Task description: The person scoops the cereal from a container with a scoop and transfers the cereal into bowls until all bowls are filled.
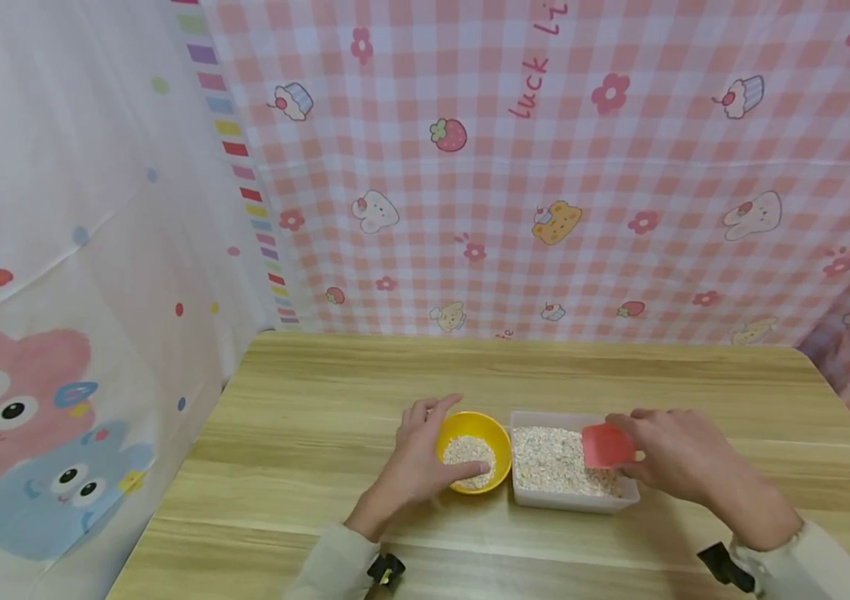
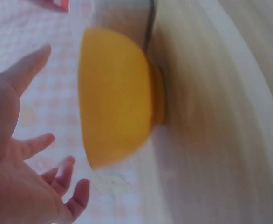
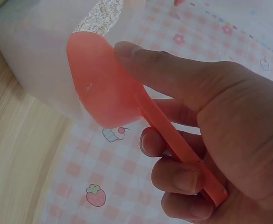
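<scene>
A yellow bowl (image 1: 479, 420) with pale, flaky grains (image 1: 464, 451) in it stands on the table. My left hand (image 1: 419, 454) is at its left side, thumb and fingers spread over the rim. The left wrist view shows that hand (image 2: 31, 144) beside the bowl's (image 2: 115, 98) mouth, its fingers loose. Right of the bowl sits a translucent rectangular tub (image 1: 571, 501) filled with the same grains (image 1: 548, 454). My right hand (image 1: 676, 450) grips a red scoop (image 1: 607, 447) over the tub's right end. Its fingers wrap the handle (image 3: 174, 142), thumb on the scoop's edge.
The wood-grain table (image 1: 305, 450) reaches back to a pink checked cloth (image 1: 410, 183) hanging behind it. At the left hangs a white cloth (image 1: 117, 250) with cartoon figures. The bowl and tub stand close side by side.
</scene>
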`<state>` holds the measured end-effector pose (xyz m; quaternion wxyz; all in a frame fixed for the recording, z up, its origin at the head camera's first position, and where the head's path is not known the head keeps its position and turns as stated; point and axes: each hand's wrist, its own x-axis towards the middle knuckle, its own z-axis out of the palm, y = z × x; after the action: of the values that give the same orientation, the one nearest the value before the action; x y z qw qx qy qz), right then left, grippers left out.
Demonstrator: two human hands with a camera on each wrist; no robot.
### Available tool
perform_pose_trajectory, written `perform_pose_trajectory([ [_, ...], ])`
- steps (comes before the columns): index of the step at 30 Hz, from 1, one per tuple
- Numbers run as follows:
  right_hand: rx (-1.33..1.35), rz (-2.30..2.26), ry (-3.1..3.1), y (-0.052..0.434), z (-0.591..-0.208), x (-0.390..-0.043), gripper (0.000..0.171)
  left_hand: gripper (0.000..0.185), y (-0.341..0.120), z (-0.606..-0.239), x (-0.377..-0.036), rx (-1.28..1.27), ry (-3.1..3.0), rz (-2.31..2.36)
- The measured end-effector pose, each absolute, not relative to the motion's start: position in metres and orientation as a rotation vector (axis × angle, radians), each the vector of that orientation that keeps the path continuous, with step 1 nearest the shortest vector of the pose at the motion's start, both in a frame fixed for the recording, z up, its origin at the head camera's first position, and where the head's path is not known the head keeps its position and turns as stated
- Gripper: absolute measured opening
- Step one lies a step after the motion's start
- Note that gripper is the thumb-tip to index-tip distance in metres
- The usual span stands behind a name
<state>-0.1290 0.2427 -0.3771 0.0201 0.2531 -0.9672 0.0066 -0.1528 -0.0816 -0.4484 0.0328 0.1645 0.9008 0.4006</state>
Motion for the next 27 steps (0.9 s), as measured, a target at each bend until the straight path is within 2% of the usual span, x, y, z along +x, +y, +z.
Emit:
perform_pose_trajectory([
  [5,0.771,0.031,-3.019,0.243,-0.378,-0.129,0.053,0.081,-0.064,-0.441,-0.148,0.659,2.805,1.223],
  [8,0.756,0.043,-3.039,0.242,-0.379,-0.129,0.052,0.079,-0.055,-0.439,-0.149,0.726,2.763,1.170],
  [18,0.756,0.061,-3.073,0.240,-0.383,-0.134,0.054,0.102,-0.030,-0.436,-0.154,0.708,2.623,0.970],
  [27,0.777,0.106,-3.046,0.239,-0.392,-0.140,0.053,0.105,-0.024,-0.436,-0.153,0.652,2.567,0.945],
])
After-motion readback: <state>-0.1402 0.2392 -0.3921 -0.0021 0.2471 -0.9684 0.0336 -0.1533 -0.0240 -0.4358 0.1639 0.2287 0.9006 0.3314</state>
